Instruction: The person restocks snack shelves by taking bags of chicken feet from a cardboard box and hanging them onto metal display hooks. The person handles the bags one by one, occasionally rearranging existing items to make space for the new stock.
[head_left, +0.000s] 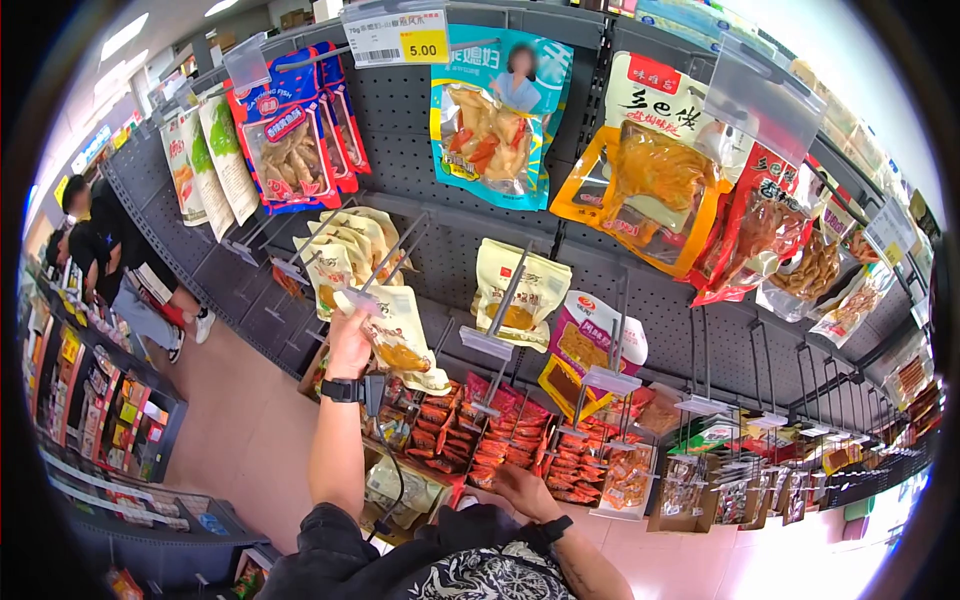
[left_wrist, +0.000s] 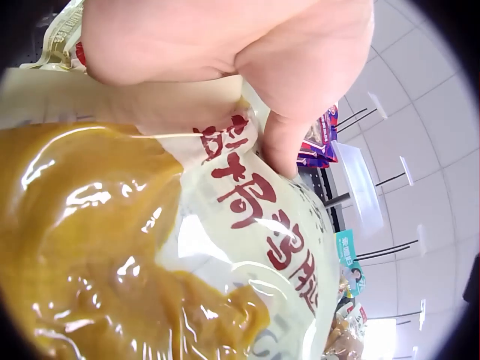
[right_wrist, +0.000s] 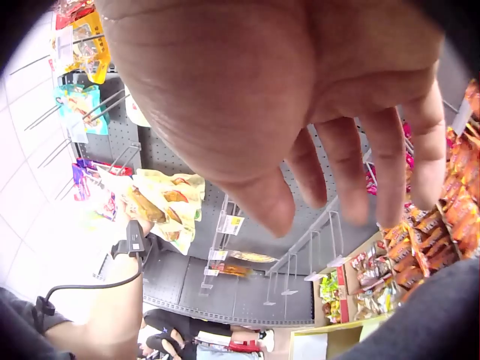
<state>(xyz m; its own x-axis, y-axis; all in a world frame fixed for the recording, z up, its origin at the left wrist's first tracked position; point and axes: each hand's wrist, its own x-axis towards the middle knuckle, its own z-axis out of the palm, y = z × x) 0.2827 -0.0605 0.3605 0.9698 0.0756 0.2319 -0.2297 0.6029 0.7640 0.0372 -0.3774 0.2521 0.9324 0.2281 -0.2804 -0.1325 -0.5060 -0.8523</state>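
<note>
1. Shop aisle: a grey pegboard wall (head_left: 440,260) was hung with snack bags on metal hooks, with pale floor (head_left: 240,430) below.
2. Left hand (head_left: 350,340): it was raised to the pegboard, thumb and fingers pinching the top edge of a cream packet (head_left: 402,345). The left wrist view showed the thumb (left_wrist: 279,142) pressed beside the packet's red lettering.
3. Cream packet: it was held in front of the middle row of hooks, just below a bunch of matching packets (head_left: 345,250) on a hook. Its clear window showed yellow-brown contents.
4. Right hand (head_left: 520,490): it was low, close to the person's body and just beside the boxes of red packets (head_left: 480,440). Its fingers (right_wrist: 349,180) were loosely spread, slightly curved and holding nothing. Contact with the boxes could not be told from the head view.
5. Teal bag (head_left: 497,115): it hung on the top row, under a yellow price tag (head_left: 398,40).
6. Second person (head_left: 110,250): in dark clothing, this person was bent low at the far left of the aisle.
</note>
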